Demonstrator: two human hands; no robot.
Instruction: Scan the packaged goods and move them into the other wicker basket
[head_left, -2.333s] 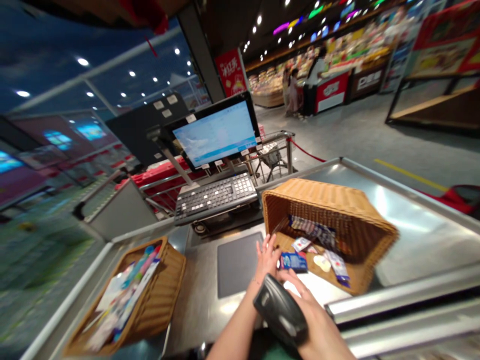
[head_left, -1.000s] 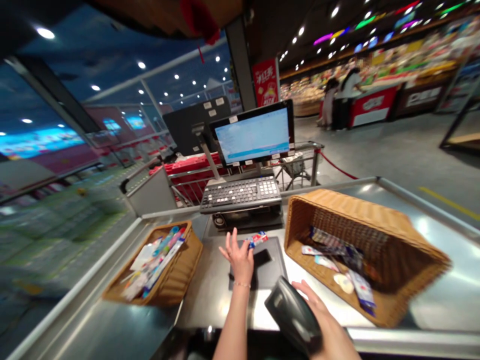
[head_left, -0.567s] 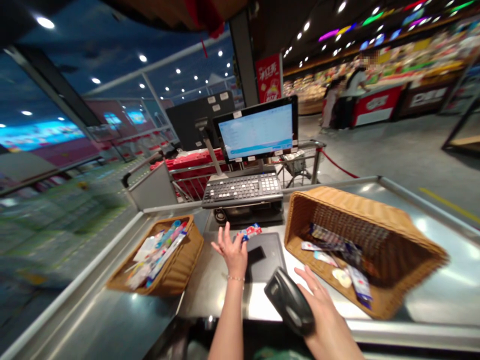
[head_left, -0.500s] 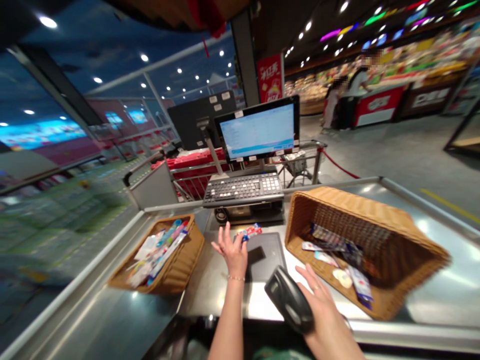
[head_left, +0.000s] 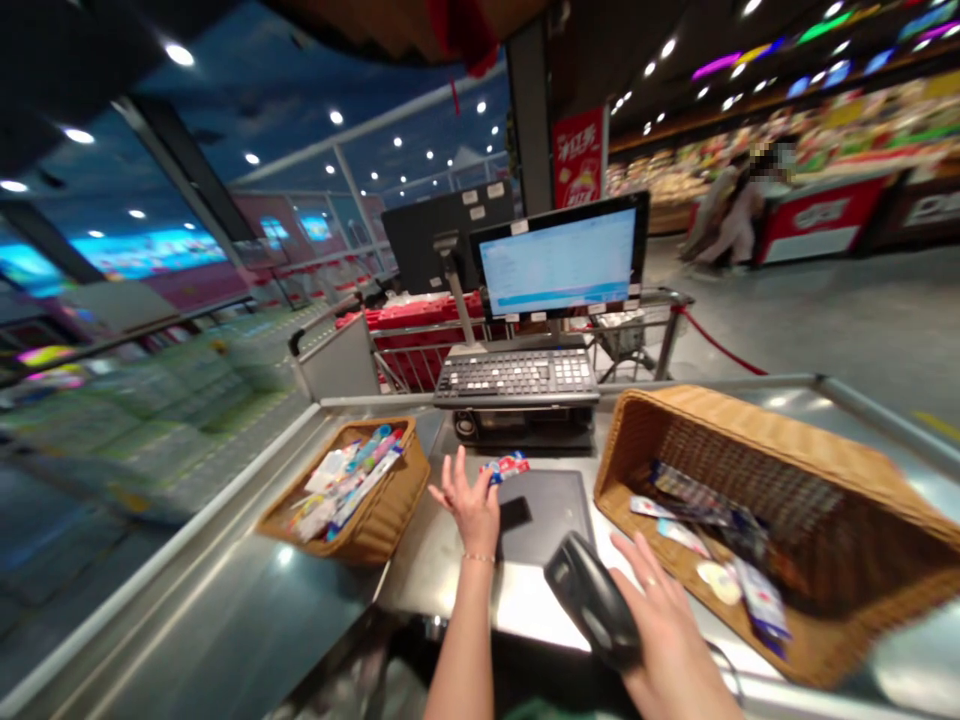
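My left hand [head_left: 472, 505] pinches a small blue, red and white packet [head_left: 508, 466] between thumb and finger, the other fingers spread. The packet hangs over the back edge of a dark grey flat plate [head_left: 559, 500] set in the counter. A black handheld barcode scanner [head_left: 592, 597] rests in my right hand [head_left: 660, 620], its head pointing up and left toward the plate. My right fingers are stretched out beside the scanner; the grip itself is partly hidden.
Left stands a wicker basket [head_left: 397, 500] full of mixed small packages. Right, a larger wicker basket [head_left: 750, 420] lies tilted with several packets inside. Behind the plate are a keyboard [head_left: 517, 373] and a lit monitor [head_left: 559, 262]. People [head_left: 739, 205] walk in the background.
The view has swung left, so the counter items appear farther right. My left hand still holds the packet and my right hand the scanner; both barely move relative to the plate.
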